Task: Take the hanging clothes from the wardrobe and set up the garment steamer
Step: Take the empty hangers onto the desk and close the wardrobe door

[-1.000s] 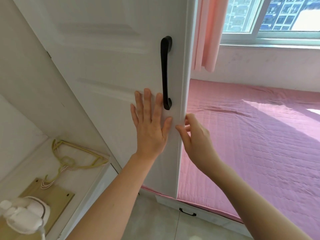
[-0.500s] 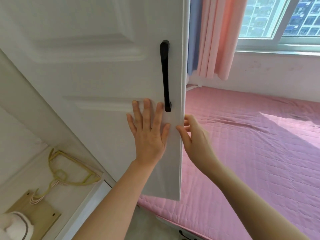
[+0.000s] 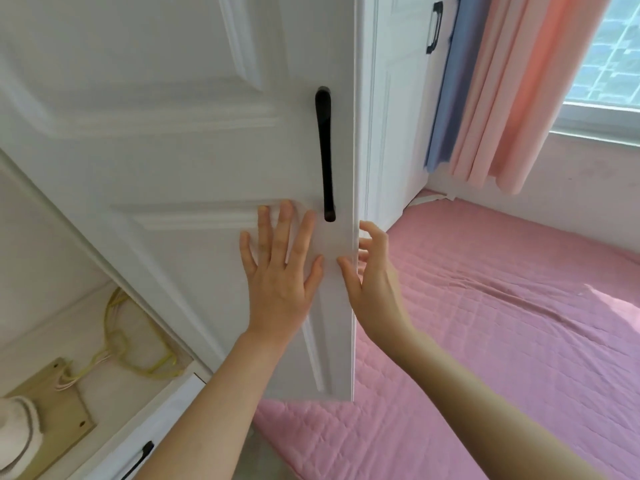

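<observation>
- Wardrobe door (image 3: 173, 140): white and panelled with raised mouldings. It is standing swung open across the middle of the view, its free edge facing right. A long black handle (image 3: 325, 157) is running upright near that edge.
- Left grip (image 3: 280, 285): the open palm is pressing flat on the door face just left of the handle's lower end, with the fingers straight and spread.
- Right grip (image 3: 374, 282): it is curving loosely round the door's free edge. The thumb tip is touching the front face, and the fingers are hanging relaxed behind the edge, clamping nothing.
- Wardrobe compartment (image 3: 52, 306), lower left: it is holding a bunch of yellow hangers (image 3: 138, 344) lying flat on its floor, their hooks reaching onto a pale wooden board (image 3: 52, 407). A white rounded object (image 3: 17, 427), cut off by the frame, is sitting on the board's near end.
- Drawer front (image 3: 114, 441): it is showing below the compartment and carrying a black pull.
- Bed (image 3: 502, 323), right: a pink quilted cover is lying spread over it.
- Curtains (image 3: 519, 98), far right: blue and pink, hanging beside a second white door (image 3: 394, 133).
</observation>
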The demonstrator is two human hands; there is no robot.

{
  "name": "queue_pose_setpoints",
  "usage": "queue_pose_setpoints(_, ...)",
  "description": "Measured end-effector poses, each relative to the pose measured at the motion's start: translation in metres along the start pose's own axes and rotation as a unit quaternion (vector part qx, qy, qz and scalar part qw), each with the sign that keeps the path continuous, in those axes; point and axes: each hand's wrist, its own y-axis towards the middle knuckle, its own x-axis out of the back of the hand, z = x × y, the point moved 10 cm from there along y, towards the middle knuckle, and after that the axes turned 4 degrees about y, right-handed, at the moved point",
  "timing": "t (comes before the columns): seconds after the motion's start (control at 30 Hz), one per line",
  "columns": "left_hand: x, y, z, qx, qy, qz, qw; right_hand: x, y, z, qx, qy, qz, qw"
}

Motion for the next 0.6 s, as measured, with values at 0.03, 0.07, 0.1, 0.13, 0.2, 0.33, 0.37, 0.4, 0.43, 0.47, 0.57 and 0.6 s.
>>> queue_pose_setpoints(0.03,-0.003,0.003,0.003,-0.004,0.016,0.004,1.0,-0.001,0.007,-0.004,0.004,-0.005,0.003,1.0)
queue_pose_setpoints(0.07,-0.007,0.005,0.007,-0.006,0.032,0.009,0.999,-0.003,0.014,-0.008,0.007,-0.009,0.005,1.0)
queue_pose_setpoints(0.1,-0.009,0.008,0.012,-0.008,0.048,0.012,0.999,-0.005,0.022,-0.012,0.01,-0.016,0.007,1.0)
queue_pose_setpoints(0.13,-0.011,0.01,0.016,-0.012,0.061,0.017,0.998,-0.007,0.027,-0.014,0.013,-0.023,0.006,1.0)
queue_pose_setpoints(0.2,-0.015,0.016,0.024,-0.021,0.089,0.028,0.995,-0.012,0.041,-0.018,0.016,-0.024,0.01,1.0)
queue_pose_setpoints(0.33,-0.022,0.028,0.043,-0.012,0.137,0.043,0.99,-0.025,0.068,-0.026,0.019,-0.022,0.027,0.999)
queue_pose_setpoints(0.37,-0.025,0.03,0.048,-0.011,0.149,0.048,0.988,-0.028,0.074,-0.027,0.022,-0.028,0.03,0.999)
queue_pose_setpoints(0.4,-0.027,0.033,0.052,-0.011,0.16,0.053,0.986,-0.032,0.081,-0.029,0.026,-0.034,0.031,0.999)
queue_pose_setpoints(0.43,-0.031,0.035,0.056,-0.012,0.17,0.06,0.983,-0.036,0.087,-0.031,0.029,-0.037,0.033,0.998)
queue_pose_setpoints(0.47,-0.034,0.038,0.06,-0.012,0.177,0.066,0.982,-0.039,0.094,-0.033,0.029,-0.039,0.037,0.998)
queue_pose_setpoints(0.57,-0.043,0.048,0.069,-0.004,0.188,0.071,0.98,-0.051,0.114,-0.04,0.027,-0.045,0.051,0.997)
queue_pose_setpoints(0.6,-0.046,0.05,0.071,-0.001,0.192,0.07,0.979,-0.054,0.12,-0.041,0.029,-0.047,0.056,0.997)
